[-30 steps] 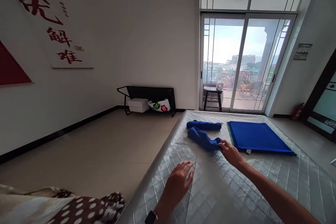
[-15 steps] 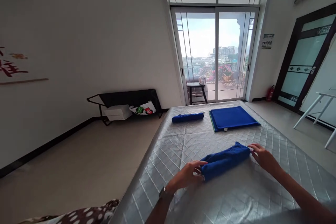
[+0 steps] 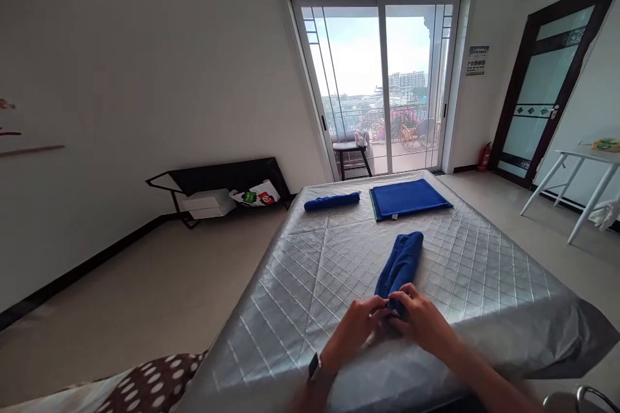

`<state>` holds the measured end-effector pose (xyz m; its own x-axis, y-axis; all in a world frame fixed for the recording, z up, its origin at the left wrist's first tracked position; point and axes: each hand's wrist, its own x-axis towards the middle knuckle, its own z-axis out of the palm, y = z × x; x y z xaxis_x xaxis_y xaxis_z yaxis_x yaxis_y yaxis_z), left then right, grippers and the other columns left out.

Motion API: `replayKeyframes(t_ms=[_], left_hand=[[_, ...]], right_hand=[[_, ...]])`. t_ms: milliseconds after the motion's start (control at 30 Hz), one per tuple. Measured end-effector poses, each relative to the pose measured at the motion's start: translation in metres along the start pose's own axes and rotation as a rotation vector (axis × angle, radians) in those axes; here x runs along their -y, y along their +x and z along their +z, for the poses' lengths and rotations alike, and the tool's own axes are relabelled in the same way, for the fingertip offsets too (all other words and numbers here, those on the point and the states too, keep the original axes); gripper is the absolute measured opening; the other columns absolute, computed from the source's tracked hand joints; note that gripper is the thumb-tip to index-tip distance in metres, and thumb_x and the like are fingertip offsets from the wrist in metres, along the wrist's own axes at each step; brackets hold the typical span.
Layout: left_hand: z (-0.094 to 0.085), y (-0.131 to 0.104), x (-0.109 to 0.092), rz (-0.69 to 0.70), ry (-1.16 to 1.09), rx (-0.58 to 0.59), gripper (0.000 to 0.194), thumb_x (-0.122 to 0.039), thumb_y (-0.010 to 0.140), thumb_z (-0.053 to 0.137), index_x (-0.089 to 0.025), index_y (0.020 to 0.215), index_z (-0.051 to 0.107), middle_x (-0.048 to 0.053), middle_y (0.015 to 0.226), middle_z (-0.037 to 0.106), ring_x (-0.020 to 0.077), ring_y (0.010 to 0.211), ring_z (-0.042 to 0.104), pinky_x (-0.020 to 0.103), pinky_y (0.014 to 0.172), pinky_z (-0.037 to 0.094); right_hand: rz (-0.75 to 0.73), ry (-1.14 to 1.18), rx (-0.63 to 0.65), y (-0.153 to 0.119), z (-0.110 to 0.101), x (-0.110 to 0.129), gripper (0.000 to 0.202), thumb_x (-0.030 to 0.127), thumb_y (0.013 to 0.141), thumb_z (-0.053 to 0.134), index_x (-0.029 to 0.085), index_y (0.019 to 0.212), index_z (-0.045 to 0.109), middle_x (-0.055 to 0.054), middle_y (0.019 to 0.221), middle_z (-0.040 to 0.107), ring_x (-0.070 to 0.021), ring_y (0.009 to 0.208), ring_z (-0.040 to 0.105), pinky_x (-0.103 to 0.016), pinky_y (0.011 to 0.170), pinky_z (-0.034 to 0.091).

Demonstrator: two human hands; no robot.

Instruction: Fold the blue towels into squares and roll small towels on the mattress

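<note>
Swung round since the earlier frame, and now seen end-on: a blue cloth bundle (image 3: 407, 255), no longer crosswise between hands at opposite ends. Gathered in close now, pinching its near end between curled fingertips, left hand (image 3: 352, 330) and right hand (image 3: 422, 321) nearly together, right above the near part of the mattress (image 3: 271, 316). Hard to tell exactly what each fingertip has caught.

On to progress: rolled narrow and lying by itself near the far left edge, one blue roll (image 3: 332, 202). Laid flat to its right, just beside, blue panels (image 3: 411, 197) with green along one side and a white tag (image 3: 394, 216). Still loose and creased along its length, though, the bundle at the fingers; looks less tidy than the roll.

Underneath it all, silvery quilting, wrinkled in places and sagging at the near right corner. Beyond, sliding glass doors (image 3: 382, 77) with a dark stool (image 3: 351, 146) at the left panel. Over left, a black rack (image 3: 227, 177) holding white boxes (image 3: 203, 202); over right, a white table (image 3: 588, 153) and a red extinguisher (image 3: 485, 156).
</note>
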<state>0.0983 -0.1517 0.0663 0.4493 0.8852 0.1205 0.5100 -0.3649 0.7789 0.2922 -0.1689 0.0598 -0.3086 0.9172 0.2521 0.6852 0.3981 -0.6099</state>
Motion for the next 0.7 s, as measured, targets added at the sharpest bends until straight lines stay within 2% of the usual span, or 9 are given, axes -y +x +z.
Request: replayKeyframes(t_ms=[167, 267, 367, 433, 600, 700], left_hand=[[0.01, -0.007, -0.021, 0.099, 0.014, -0.074, 0.034, -0.044, 0.098, 0.045, -0.024, 0.095, 0.072, 0.003, 0.08, 0.074, 0.0167, 0.072, 0.068, 0.026, 0.069, 0.051], [0.01, -0.006, -0.036, 0.087, -0.042, -0.107, 0.039, -0.049, 0.098, 0.044, -0.023, 0.084, 0.069, 0.001, 0.072, 0.072, 0.0149, 0.068, 0.066, 0.024, 0.067, 0.05], [0.011, -0.005, -0.046, 0.063, -0.101, -0.139, 0.043, -0.054, 0.096, 0.045, -0.023, 0.076, 0.065, 0.0, 0.069, 0.071, 0.0142, 0.066, 0.066, 0.023, 0.066, 0.051], [0.015, -0.004, -0.05, 0.05, -0.117, -0.157, 0.042, -0.056, 0.095, 0.046, -0.023, 0.077, 0.065, 0.0, 0.068, 0.071, 0.0146, 0.066, 0.067, 0.023, 0.065, 0.051], [0.027, -0.005, -0.051, 0.076, -0.092, -0.213, 0.03, -0.05, 0.094, 0.052, -0.024, 0.096, 0.068, -0.001, 0.075, 0.073, 0.0156, 0.071, 0.069, 0.025, 0.069, 0.054], [0.031, -0.005, -0.053, 0.14, -0.052, -0.304, 0.025, -0.045, 0.093, 0.054, -0.024, 0.091, 0.068, 0.002, 0.082, 0.073, 0.0165, 0.077, 0.069, 0.028, 0.073, 0.055]], right_hand=[[-0.055, 0.103, -0.036, -0.007, -0.035, 0.002, 0.023, 0.03, 0.09, 0.065, 0.029, 0.113, 0.068, -0.003, 0.11, 0.067, -0.0179, 0.086, 0.07, -0.031, 0.078, 0.057], [-0.104, 0.202, -0.034, -0.012, -0.056, 0.008, 0.022, 0.038, 0.093, 0.062, 0.029, 0.111, 0.07, -0.003, 0.108, 0.07, -0.0145, 0.075, 0.068, -0.029, 0.074, 0.056], [-0.151, 0.26, -0.04, -0.014, -0.07, 0.013, 0.026, 0.044, 0.098, 0.055, 0.028, 0.107, 0.073, -0.002, 0.101, 0.072, -0.0141, 0.074, 0.067, -0.028, 0.073, 0.055], [-0.165, 0.275, -0.059, -0.015, -0.075, 0.015, 0.031, 0.047, 0.099, 0.051, 0.028, 0.103, 0.075, -0.003, 0.096, 0.072, -0.0151, 0.077, 0.067, -0.028, 0.074, 0.054], [-0.151, 0.339, -0.097, -0.013, -0.076, 0.013, 0.043, 0.052, 0.099, 0.048, 0.024, 0.086, 0.077, -0.004, 0.088, 0.072, -0.0159, 0.079, 0.067, -0.028, 0.073, 0.052], [-0.134, 0.401, -0.107, -0.011, -0.073, 0.01, 0.047, 0.056, 0.098, 0.048, 0.023, 0.083, 0.077, -0.004, 0.085, 0.071, -0.0159, 0.076, 0.066, -0.028, 0.069, 0.051]])
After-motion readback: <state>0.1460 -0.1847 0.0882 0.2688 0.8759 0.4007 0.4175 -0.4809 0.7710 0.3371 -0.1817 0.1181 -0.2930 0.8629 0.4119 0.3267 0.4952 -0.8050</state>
